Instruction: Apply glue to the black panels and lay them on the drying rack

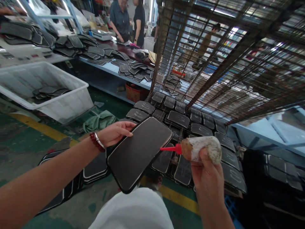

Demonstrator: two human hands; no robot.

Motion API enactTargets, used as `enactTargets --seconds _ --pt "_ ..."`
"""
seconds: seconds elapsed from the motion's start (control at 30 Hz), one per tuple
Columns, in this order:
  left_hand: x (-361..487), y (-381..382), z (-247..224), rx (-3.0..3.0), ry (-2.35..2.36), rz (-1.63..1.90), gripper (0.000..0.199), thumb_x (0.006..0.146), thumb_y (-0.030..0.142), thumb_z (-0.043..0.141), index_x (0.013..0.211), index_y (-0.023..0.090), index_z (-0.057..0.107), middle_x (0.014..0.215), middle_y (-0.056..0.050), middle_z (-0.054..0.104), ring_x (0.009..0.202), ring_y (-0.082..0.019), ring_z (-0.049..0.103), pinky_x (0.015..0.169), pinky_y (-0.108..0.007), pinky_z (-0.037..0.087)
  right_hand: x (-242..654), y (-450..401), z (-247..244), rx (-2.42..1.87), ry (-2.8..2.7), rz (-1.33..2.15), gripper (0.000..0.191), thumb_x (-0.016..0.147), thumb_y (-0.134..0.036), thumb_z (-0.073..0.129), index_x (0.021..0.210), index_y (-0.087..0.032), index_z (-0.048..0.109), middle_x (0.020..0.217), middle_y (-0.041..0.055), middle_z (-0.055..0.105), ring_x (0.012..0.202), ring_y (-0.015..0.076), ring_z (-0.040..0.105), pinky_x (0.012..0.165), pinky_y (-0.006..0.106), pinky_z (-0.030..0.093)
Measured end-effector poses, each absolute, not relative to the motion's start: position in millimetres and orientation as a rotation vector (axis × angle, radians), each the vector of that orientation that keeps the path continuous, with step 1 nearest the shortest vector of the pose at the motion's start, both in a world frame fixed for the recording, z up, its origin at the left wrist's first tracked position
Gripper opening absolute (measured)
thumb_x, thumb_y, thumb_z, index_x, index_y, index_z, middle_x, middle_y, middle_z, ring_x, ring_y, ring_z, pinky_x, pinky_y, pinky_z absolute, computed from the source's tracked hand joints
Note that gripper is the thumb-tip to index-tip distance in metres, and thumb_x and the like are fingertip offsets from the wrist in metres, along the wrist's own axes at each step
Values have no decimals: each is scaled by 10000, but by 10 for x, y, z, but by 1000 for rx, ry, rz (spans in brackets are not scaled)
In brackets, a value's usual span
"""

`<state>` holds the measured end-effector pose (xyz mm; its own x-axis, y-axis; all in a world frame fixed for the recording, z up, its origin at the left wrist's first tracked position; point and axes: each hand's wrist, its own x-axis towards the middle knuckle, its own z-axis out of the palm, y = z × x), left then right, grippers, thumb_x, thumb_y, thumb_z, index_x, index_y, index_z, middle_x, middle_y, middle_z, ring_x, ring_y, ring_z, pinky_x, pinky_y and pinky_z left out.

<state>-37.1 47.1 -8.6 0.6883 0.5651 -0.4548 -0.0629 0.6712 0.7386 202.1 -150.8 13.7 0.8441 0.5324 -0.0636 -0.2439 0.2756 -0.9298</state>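
Observation:
My left hand [118,133] grips the upper left edge of a flat black panel [140,152] with rounded corners and a thin pale line around its border. The panel is tilted above my lap, its thumb side facing me. In my right hand [207,168] is a stained white squeeze bottle [201,149] with a red nozzle, lying nearly level. Its thin tip points left and is close to the panel's right edge; whether it touches I cannot tell. Behind the panel, many similar black panels [178,119] lie in rows on a wire rack shelf.
A large wire mesh rack [202,57] rises at the right. At the left stands a white plastic tub [71,92] holding dark pieces. More panels [95,176] are stacked low on the left. Dark pieces cover a long bench [109,68], with two people [120,20] beyond it.

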Motion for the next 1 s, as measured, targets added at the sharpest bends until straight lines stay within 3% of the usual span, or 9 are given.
enactTargets --seconds 0.33,0.5,0.7,0.87,1.0 --pt "-322 478 -90 729 814 443 382 569 -89 651 896 108 656 904 -112 728 687 -188 698 594 -264 582 1787 -1615 63 -1247 -305 646 414 711 -310 786 1089 -218 645 1019 44 687 898 182 652 797 321 556" --pt "-303 513 -120 715 827 466 348 571 -87 637 860 105 662 814 -102 721 625 -189 689 560 -270 577 1673 -1674 51 -1240 -395 695 504 730 -311 758 1192 -210 582 1023 76 689 940 242 663 892 446 527" --pt "-275 519 -77 701 916 498 319 636 -102 555 875 95 635 750 -77 712 597 -181 673 568 -275 565 1583 -1742 30 -1223 -445 738 529 719 -282 764 1203 -213 561 990 84 706 967 261 673 868 433 540" --pt "-296 508 -25 709 957 524 284 725 -112 475 887 74 616 681 -52 690 590 -153 653 597 -245 547 1540 -1786 21 -1230 -450 754 590 689 -286 779 1219 -213 533 978 94 708 952 290 677 864 490 537" --pt "-310 525 -48 627 1000 590 272 735 -117 467 863 75 610 660 -48 685 566 -149 649 570 -227 545 1567 -1822 -15 -1248 -460 734 564 702 -296 769 1209 -204 539 1042 111 693 1005 303 658 878 489 530"
